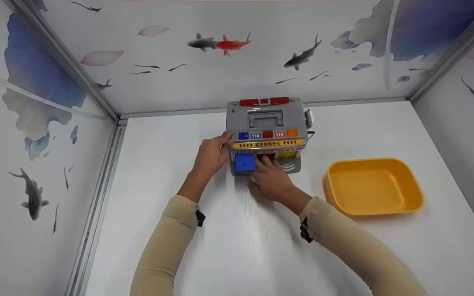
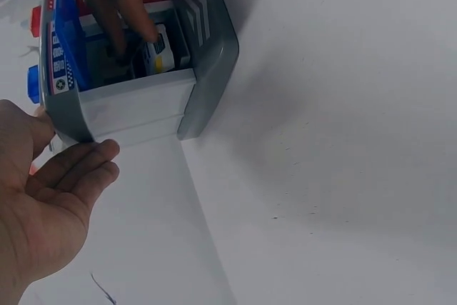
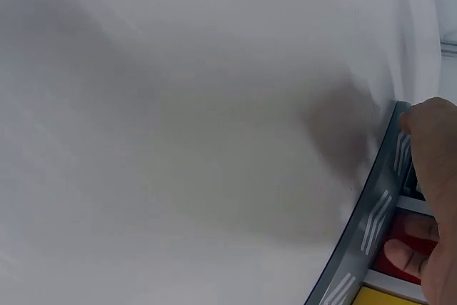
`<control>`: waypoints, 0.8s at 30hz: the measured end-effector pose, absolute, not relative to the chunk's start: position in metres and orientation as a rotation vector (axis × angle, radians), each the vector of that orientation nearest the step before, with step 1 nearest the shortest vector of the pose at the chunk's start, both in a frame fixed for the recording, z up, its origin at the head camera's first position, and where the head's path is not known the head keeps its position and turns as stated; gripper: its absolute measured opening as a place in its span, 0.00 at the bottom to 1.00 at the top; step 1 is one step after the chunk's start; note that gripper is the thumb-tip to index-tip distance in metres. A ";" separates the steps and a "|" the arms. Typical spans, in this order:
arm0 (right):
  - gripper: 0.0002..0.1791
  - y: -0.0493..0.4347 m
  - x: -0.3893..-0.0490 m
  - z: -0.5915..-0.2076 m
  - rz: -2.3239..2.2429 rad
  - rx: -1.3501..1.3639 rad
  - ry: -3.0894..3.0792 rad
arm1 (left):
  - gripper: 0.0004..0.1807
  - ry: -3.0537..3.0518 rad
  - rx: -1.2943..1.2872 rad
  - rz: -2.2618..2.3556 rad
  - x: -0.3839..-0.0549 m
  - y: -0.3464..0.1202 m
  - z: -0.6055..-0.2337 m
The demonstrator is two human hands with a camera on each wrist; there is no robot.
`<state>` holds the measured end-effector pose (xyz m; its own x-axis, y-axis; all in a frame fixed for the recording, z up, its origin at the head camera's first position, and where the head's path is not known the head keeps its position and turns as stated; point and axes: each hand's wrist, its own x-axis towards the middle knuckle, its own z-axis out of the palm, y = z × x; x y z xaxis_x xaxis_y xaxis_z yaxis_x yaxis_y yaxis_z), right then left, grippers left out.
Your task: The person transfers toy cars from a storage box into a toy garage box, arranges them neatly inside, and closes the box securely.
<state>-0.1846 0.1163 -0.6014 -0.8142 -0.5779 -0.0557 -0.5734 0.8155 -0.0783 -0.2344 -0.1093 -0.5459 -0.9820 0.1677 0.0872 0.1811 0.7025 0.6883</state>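
Observation:
A grey toy emergency station (image 1: 266,123) stands at the back of the white table, its blue door (image 1: 245,162) swung up. My left hand (image 1: 213,154) grips the station's left side, thumb at the upper edge and fingertips along the side wall. With straight fingers, my right hand (image 1: 272,181) reaches into the front. In the left wrist view, its fingertips are inside the blue-door bay, right at a small white toy vehicle (image 2: 160,55) with a yellow patch. The right wrist view shows other fingers (image 3: 405,256) against the red door (image 3: 391,242).
To the right of the station sits a yellow plastic tub (image 1: 375,187). A yellow door (image 1: 288,154) fills the station's right bay. Printed white panels (image 1: 237,74) enclose the table at the back and both sides.

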 end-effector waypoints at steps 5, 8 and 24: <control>0.13 0.132 -0.183 -0.591 -0.232 -1.151 2.999 | 0.22 -2.898 -0.319 -1.170 -0.237 -0.112 -0.543; 0.10 0.138 -0.184 -0.581 -0.305 -1.244 3.068 | 0.22 -2.907 -0.318 -1.212 -0.238 -0.114 -0.542; 0.48 0.116 -0.216 -0.547 -0.064 -1.108 3.201 | 0.22 -2.907 -0.345 -1.330 -0.243 -0.120 -0.539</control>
